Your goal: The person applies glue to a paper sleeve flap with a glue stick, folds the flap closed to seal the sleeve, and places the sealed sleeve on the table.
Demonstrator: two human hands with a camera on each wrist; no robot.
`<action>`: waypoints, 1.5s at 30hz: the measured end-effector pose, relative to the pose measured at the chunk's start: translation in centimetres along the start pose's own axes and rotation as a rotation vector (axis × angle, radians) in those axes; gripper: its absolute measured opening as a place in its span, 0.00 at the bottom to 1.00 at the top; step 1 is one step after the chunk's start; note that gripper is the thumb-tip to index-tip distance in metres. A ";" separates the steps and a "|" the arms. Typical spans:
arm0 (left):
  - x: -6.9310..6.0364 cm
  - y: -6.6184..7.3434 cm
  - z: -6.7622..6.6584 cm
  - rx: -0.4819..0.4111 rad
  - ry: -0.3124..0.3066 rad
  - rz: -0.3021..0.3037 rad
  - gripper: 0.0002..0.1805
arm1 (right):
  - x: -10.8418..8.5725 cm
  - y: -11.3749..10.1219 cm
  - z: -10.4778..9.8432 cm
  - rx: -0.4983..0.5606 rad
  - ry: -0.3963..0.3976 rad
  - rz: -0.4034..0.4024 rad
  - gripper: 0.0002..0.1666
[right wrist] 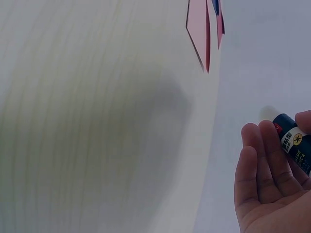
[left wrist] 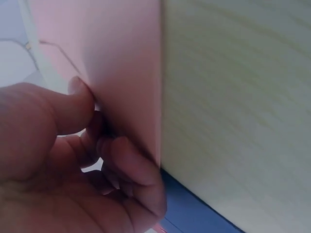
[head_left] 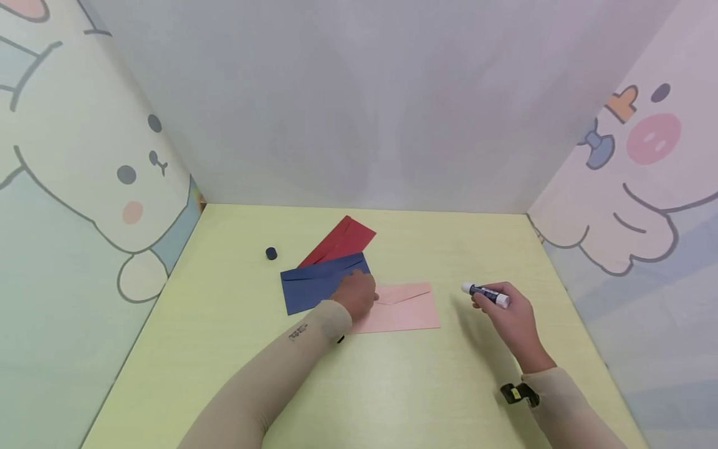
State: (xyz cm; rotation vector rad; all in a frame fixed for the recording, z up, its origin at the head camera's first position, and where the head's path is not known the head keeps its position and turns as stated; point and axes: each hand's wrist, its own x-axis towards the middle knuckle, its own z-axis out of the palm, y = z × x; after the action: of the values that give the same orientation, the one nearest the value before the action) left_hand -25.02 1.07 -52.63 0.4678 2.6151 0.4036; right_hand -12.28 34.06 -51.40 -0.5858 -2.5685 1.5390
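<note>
My left hand (head_left: pixel 354 297) is at the left end of a pink envelope (head_left: pixel 406 315), which lies flat with its flap side up. In the left wrist view the thumb and curled fingers pinch at the pink envelope (left wrist: pixel 121 63). Under that hand a blue envelope (head_left: pixel 314 284) is partly covered. My right hand (head_left: pixel 513 318) holds a glue stick (head_left: pixel 487 295) above the table, right of the pink envelope. The uncapped white tip points left. In the right wrist view the dark glue stick (right wrist: pixel 293 141) shows its printed label.
A red envelope (head_left: pixel 339 240) lies behind the blue one, partly overlapped by it. To the left stands a small dark cap (head_left: pixel 272 254). The pale yellow table (head_left: pixel 224 349) is bordered by a grey back wall (head_left: pixel 364 125) and side panels with cartoon animals.
</note>
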 end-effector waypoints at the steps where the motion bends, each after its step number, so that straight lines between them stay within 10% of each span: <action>1: -0.1 0.0 0.0 0.001 0.003 0.005 0.17 | 0.0 0.0 0.0 -0.002 -0.005 0.001 0.25; 12: 1.0 2.3 3.1 0.081 0.193 -0.182 0.55 | -0.2 -0.6 -0.1 -0.009 0.000 -0.006 0.25; 25: 0.9 3.2 3.0 0.058 0.234 -0.251 0.56 | 0.4 -0.4 0.0 -0.015 -0.007 0.009 0.26; 34: 0.4 1.5 0.5 0.013 0.068 -0.104 0.27 | 0.1 -0.4 -0.2 -0.016 0.008 0.018 0.25; 45: 0.1 0.5 0.0 -0.036 0.041 -0.032 0.28 | -0.4 -0.7 -0.3 -0.007 0.017 0.001 0.25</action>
State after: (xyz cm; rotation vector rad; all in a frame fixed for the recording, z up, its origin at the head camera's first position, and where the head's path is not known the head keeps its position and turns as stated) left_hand -24.97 1.56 -52.43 0.4090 2.6465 0.4537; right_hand -11.99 33.87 -50.61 -0.5990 -2.5624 1.5197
